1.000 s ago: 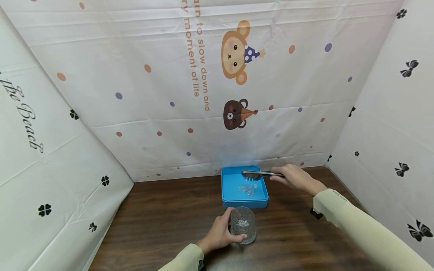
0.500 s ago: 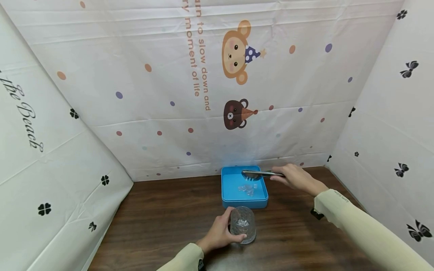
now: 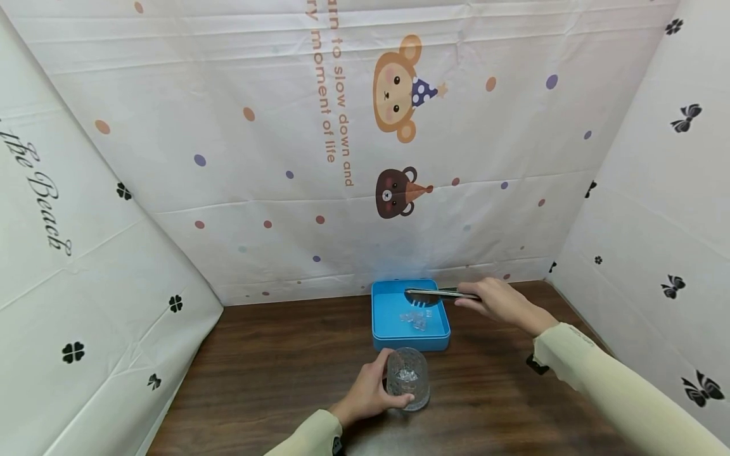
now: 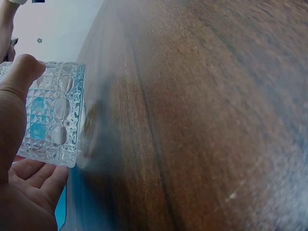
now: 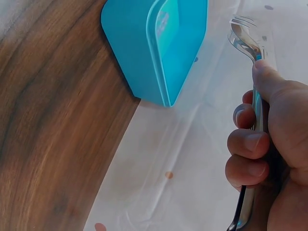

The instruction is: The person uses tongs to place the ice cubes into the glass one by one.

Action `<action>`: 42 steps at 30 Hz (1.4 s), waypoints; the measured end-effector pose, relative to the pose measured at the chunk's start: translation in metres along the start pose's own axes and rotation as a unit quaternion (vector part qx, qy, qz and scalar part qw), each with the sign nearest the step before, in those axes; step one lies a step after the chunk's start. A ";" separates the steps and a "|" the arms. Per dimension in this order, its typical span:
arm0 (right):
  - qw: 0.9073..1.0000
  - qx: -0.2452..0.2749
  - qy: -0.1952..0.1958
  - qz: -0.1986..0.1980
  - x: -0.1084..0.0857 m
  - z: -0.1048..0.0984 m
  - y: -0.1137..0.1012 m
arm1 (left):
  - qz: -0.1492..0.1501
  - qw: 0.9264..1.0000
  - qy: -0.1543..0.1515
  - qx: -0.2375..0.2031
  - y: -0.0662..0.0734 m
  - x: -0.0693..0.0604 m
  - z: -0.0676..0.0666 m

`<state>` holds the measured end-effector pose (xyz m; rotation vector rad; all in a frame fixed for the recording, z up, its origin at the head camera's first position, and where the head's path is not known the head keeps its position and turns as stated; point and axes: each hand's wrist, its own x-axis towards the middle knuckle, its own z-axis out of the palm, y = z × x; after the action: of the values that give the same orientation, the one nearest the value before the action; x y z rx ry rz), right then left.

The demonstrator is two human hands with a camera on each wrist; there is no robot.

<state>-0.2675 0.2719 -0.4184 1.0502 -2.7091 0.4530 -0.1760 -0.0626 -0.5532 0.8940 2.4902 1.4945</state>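
In the head view, my left hand [image 3: 369, 391] grips a clear, textured glass [image 3: 408, 380] standing on the table, with some clear pieces visible in its bottom. The left wrist view has the thumb and fingers on either side of the glass's cut-pattern wall [image 4: 60, 108]. My right hand [image 3: 495, 301] holds metal serving tongs [image 3: 436, 294] over the blue tray [image 3: 412, 342]. Their tips, one forked and one spoon-like, show in the right wrist view [image 5: 244, 38]. Several clear cube-like pieces [image 3: 416, 320] lie in the tray, nearer its front, apart from the tongs.
The brown wooden table [image 3: 274, 367] meets a patterned white sheet [image 3: 251, 253] right behind the tray. More white sheets stand along the left [image 3: 120, 304] and right [image 3: 644, 253] sides.
The right wrist and sleeve have shifted slightly to the right, and the tongs have tilted a little. The left hand and glass stay in place.
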 end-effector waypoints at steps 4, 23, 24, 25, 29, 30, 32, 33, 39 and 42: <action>1.000 -0.002 0.002 -0.004 -0.003 -0.002 -0.006 | 0.002 1.000 0.000 -0.001 0.000 0.000 0.000; 0.997 0.049 -0.010 -0.057 -0.031 -0.003 -0.045 | -0.002 1.000 0.004 -0.001 0.001 -0.002 0.001; 0.997 0.050 -0.011 -0.057 -0.033 -0.002 -0.047 | -0.001 1.000 0.004 -0.001 0.001 -0.002 0.001; 0.997 0.052 -0.014 -0.056 -0.035 -0.002 -0.048 | 0.001 1.000 0.005 -0.002 0.001 -0.002 0.001; 0.997 0.053 -0.013 -0.062 -0.040 0.001 -0.052 | 0.008 1.000 0.006 -0.006 0.000 -0.001 0.000; 0.997 0.053 -0.013 -0.063 -0.040 0.001 -0.053 | 0.009 1.000 0.006 -0.006 0.000 -0.001 0.000; 0.996 0.053 -0.011 -0.068 -0.042 0.002 -0.055 | 0.010 1.000 0.006 -0.007 0.000 0.000 0.000; 0.996 0.054 -0.010 -0.070 -0.042 0.002 -0.056 | 0.010 1.000 0.006 -0.007 0.000 0.000 0.000; 0.995 0.061 -0.008 -0.078 -0.045 0.004 -0.061 | 0.007 1.000 0.003 -0.005 0.000 -0.001 0.000; 0.994 0.062 -0.004 -0.085 -0.046 0.005 -0.063 | 0.004 1.000 0.002 -0.004 0.001 -0.002 0.001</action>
<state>-0.1920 0.2548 -0.4235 1.3043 -2.5985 0.5951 -0.1740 -0.0629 -0.5533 0.9025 2.4852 1.5102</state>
